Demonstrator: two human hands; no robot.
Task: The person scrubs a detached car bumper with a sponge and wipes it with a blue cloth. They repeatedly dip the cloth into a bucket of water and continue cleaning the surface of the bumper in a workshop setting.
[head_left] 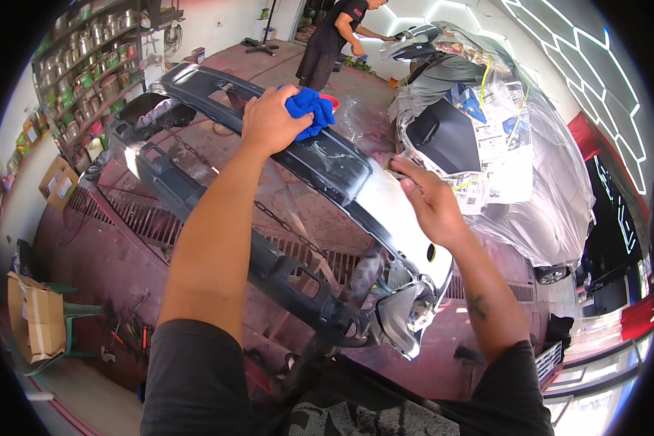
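Observation:
A car bumper (334,167) lies slantwise in front of me, dark on its left part and white toward the right end. My left hand (270,125) is closed around a bunched blue cloth (311,114) over the bumper's upper edge. The rim of a red container (332,102) peeks out behind the cloth. At the white part, my right hand (432,200) has its fingers curled in toward the bumper's surface. Whatever sits under those fingertips is too small to make out. Whitish wet-looking smears mark the dark panel between both hands.
Beyond the bumper stands a car wrapped in plastic sheet (552,196) and newspaper (509,156). A co-worker (330,40) in dark clothes reaches toward its far end. Shelves of cans (87,65) line the left wall. A cardboard box (38,320) rests on a green chair at lower left.

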